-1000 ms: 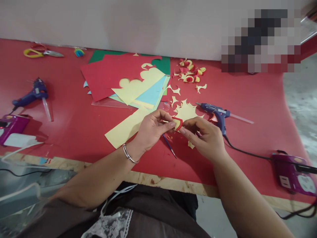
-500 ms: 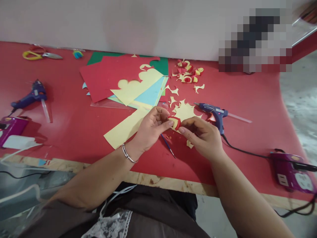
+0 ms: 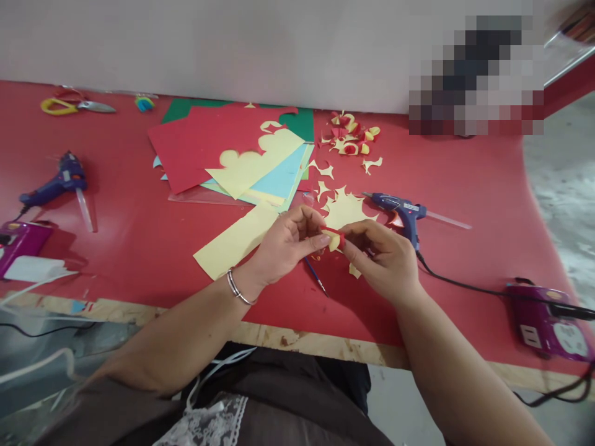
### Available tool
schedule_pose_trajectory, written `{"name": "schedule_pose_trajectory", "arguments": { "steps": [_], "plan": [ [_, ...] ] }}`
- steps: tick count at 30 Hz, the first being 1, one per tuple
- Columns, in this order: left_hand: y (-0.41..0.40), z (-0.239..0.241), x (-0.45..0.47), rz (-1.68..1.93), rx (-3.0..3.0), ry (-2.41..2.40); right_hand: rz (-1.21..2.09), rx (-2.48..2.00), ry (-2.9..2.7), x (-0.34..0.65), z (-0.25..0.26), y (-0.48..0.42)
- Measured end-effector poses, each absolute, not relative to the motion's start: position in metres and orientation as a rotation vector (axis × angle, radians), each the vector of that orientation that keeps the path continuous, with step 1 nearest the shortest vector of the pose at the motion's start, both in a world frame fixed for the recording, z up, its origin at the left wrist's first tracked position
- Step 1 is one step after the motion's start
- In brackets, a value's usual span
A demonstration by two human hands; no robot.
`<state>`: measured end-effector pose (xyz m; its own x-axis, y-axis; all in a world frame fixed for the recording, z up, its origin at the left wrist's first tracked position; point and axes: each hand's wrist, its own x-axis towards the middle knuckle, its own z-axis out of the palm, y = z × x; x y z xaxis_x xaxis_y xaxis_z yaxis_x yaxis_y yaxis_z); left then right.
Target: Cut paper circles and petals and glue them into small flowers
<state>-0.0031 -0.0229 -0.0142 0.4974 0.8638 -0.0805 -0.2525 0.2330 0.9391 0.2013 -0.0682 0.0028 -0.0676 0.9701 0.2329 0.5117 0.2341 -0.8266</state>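
Leftmost in the frame, a purple power box (image 3: 28, 241) sat at the edge, with a blue glue gun (image 3: 53, 181) above it and scissors (image 3: 95, 106) lying in the upper left. Further right, at upper centre, a red sheet (image 3: 179, 145) covered part of a stack of coloured paper, and below it a pale yellow strip (image 3: 235, 244) slanted towards the left hand (image 3: 286, 244). That hand, right of centre, pinched the left part of a small red-and-yellow paper piece (image 3: 333, 239) between thumb and bent fingers. The piece was held above the table, its long axis running roughly sideways and dipping slightly to the right; red showed along its upper edge and right end, and yellow faced down towards the bottom of the frame. Neither end could be told as its front. Up and to the right lay a loose heap of red-and-yellow pieces (image 3: 353, 131), seemingly finished ones among scraps. The one in hand looked only part shaped, and much uncut paper remained; how many more were wanted could not be told. Next, the right hand (image 3: 383, 254) appeared to pinch the red right end, and a second glue gun (image 3: 405, 212) lay just beyond it.
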Motion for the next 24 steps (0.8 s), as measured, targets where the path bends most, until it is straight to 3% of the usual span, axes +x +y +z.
{"name": "schedule_pose_trajectory", "arguments": {
  "steps": [13,24],
  "plan": [
    [-0.012,-0.006,-0.020,0.784,1.187,0.644,0.480,-1.187,-1.895,0.204,0.002,-0.070],
    [-0.008,-0.004,-0.024,0.684,1.228,0.605,0.495,-1.153,-1.955,0.206,0.000,-0.071]
  ]
}}
